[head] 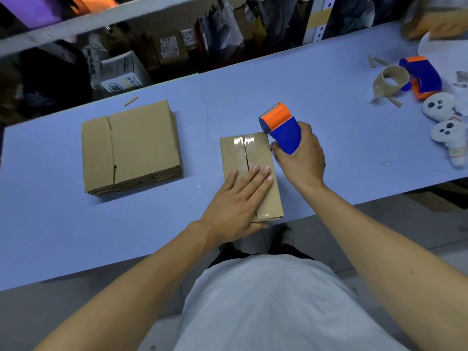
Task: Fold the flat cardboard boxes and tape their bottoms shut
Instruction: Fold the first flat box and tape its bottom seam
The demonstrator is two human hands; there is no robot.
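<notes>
A blue table (304, 102) carries a stack of flat cardboard boxes (131, 148) at nine o'clock. At centre stands a folded box (263, 196), clear tape over its seam, pinned by the left hand (238, 198) with fingers spread flat. At one o'clock, the right hand (301, 160) grips a tape dispenser (281, 127).

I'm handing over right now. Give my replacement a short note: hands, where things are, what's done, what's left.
Left hand: flat on the folded box, pinning it to the table.
Right hand: gripping the tape dispenser at the box's far right corner.
Done: clear tape lies along the bottom seam.
Left: smooth the tape down, set the box aside, then take the next from the stack of flat boxes to the left.
</notes>
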